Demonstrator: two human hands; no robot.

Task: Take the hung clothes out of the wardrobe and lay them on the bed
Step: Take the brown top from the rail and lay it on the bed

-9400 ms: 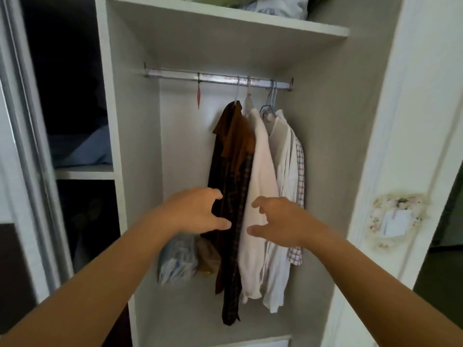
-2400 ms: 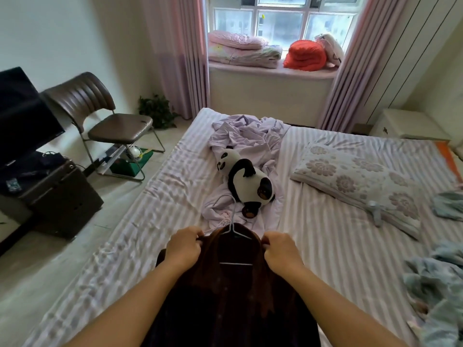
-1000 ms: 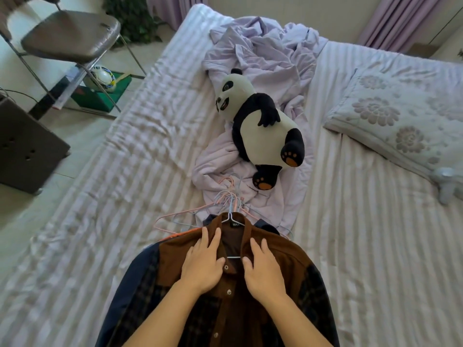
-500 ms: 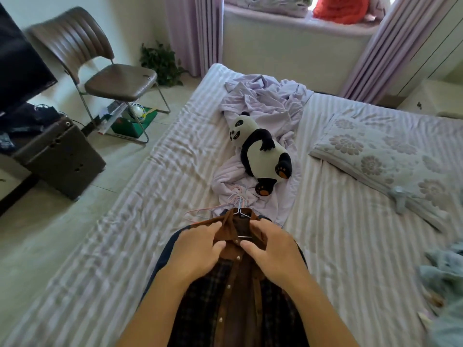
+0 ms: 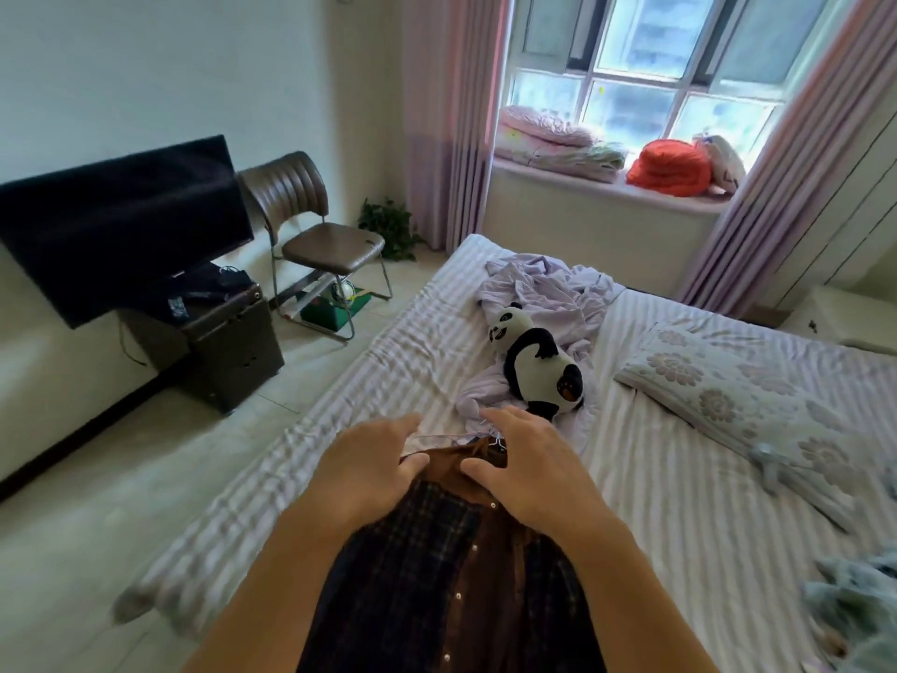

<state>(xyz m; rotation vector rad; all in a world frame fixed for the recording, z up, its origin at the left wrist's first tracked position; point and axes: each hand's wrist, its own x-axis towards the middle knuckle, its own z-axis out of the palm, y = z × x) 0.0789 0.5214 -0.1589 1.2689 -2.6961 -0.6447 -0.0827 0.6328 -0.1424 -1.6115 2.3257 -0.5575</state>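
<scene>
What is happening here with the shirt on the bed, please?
A person is laying a brown and dark plaid shirt on the striped bed. The left hand and the right hand are both open with straight fingers near the shirt's collar; whether they touch it is hard to tell. A hanger hook shows at the collar. Just beyond lie a panda plush on lilac cloth and a flowered pillow.

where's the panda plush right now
In the head view the panda plush lies mid-bed on a crumpled lilac sheet, just beyond the hands, with the floral pillow to its right.
</scene>
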